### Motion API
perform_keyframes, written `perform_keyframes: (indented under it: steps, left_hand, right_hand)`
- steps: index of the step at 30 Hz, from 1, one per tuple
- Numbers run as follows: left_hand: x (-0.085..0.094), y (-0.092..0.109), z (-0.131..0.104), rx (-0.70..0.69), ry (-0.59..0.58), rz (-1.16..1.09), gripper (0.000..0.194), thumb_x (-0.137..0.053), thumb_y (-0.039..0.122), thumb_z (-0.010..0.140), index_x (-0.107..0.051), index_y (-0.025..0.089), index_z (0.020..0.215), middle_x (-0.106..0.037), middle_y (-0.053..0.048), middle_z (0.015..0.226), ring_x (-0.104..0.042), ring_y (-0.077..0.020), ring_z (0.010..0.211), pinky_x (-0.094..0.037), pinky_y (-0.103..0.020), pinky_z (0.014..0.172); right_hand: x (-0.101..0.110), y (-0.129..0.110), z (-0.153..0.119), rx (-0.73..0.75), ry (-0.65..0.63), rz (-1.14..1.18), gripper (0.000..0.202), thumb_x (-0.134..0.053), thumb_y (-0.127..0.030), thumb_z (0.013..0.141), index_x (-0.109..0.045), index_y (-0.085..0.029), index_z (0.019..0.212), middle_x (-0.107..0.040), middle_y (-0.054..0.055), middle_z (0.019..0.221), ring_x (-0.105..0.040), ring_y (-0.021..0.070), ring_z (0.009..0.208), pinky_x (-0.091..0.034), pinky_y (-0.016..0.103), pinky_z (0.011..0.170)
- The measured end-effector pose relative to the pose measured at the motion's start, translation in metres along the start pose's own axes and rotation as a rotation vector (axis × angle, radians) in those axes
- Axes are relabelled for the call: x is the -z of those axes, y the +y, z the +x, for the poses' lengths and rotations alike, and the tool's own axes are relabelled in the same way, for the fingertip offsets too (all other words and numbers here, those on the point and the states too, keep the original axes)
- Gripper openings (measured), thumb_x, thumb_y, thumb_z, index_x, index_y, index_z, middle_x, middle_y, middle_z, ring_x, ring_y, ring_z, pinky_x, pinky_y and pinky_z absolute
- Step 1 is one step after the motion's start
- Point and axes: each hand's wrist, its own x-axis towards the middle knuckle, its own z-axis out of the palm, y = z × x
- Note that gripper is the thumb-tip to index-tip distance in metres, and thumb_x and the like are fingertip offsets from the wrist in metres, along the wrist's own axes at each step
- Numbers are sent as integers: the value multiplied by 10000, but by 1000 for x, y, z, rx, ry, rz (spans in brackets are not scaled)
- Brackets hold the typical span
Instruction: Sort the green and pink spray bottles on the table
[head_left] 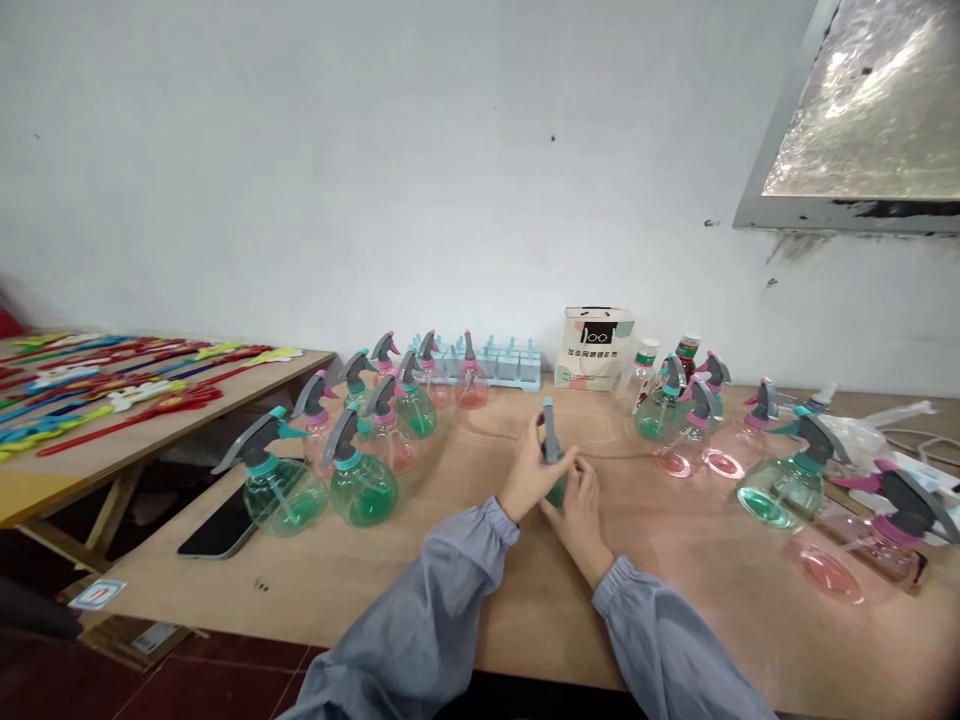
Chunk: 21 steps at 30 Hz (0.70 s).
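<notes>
A spray bottle [552, 440] with a grey trigger head and a green body stands upright at the middle of the table, mostly covered by my fingers. My left hand [531, 468] is closed around its head and neck from the left. Lower down, my right hand [582, 508] wraps the green body from the right. To the left is a group of similar spray bottles in green and pink, the closest being a green spray bottle [365, 490]. More of them stand on the right, among them a green spray bottle [784, 490] and a pink spray bottle [832, 575].
A phone [217, 525] lies at the table's left edge. Along the wall are a light blue mould rack [517, 367], a paper bag [592, 350] and a clear bottle [639, 375]. A plastic bag [862, 435] lies at right. Another table [247, 385] at left bears colourful hand-shaped sticks.
</notes>
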Motion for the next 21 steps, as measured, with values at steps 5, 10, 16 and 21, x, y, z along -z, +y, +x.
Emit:
perform_keyframes:
  steps: [5, 10, 16, 21]
  left_hand:
    - [18, -5, 10, -52, 124, 39, 416, -761, 291, 686, -649, 226, 1082, -671, -76, 1143, -613, -241, 1163, -417, -418, 1112]
    - [43, 0, 11, 25, 88, -171, 373, -765, 254, 608, -664, 236, 967, -728, -26, 999, -669, -229, 1109, -435, -436, 1110]
    - [55, 3, 10, 177, 154, -422, 236, -676, 227, 512, -653, 194, 745, -695, 1, 727, -721, -244, 900, -516, -428, 984]
    - [56, 6, 10, 222, 131, -439, 226, -620, 189, 478, -668, 179, 699, -689, 0, 708, -701, -214, 822, -529, -360, 890]
  right_hand:
    - [17, -3, 11, 164, -36, 1, 632, -568, -512, 920, -374, -287, 1477, -501, 162, 1289, -525, 339, 1184, -477, 569, 969]
    - [59, 72, 50, -164, 485, -36, 622, -577, -508, 907, -354, -203, 1400, -447, 189, 1332, -448, 338, 1261, -369, 621, 1078]
    - [81, 154, 63, -341, 637, -202, 825, -651, -660, 780, -376, -140, 1359, -440, 236, 1359, -419, 417, 1312, -323, 672, 1082]
    - [78, 160, 63, -400, 590, -218, 816, -644, -648, 791, -375, -142, 1372, -440, 278, 1365, -421, 426, 1313, -314, 627, 1097]
